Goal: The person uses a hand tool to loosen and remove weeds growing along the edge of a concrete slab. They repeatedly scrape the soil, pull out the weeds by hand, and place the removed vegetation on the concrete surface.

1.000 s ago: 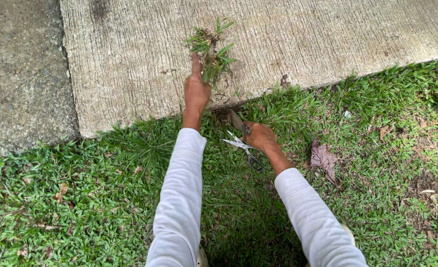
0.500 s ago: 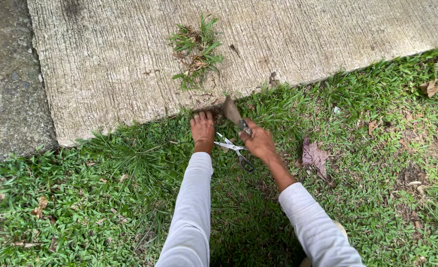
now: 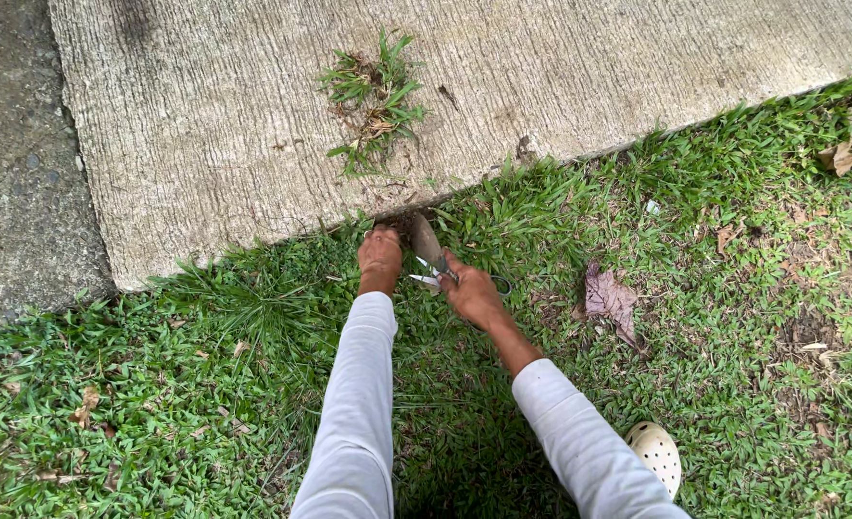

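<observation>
Green grass [image 3: 253,384] grows right up to the concrete slab [image 3: 205,125]. The left hand [image 3: 380,258] presses down into the grass at the slab's edge, fingers curled into the blades. The right hand [image 3: 472,296] is wrapped around garden shears [image 3: 429,255], whose blades point at the edge, just beside the left fingers. The shears could nick those fingers, or scrape the concrete. A pulled grass clump [image 3: 373,101] lies on the slab.

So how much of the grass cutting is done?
One clump of cut grass already lies on the concrete slab. The right hand holds shears at the slab's edge, and the left hand grips grass beside them. Long grass further along the edge is uncut.
</observation>
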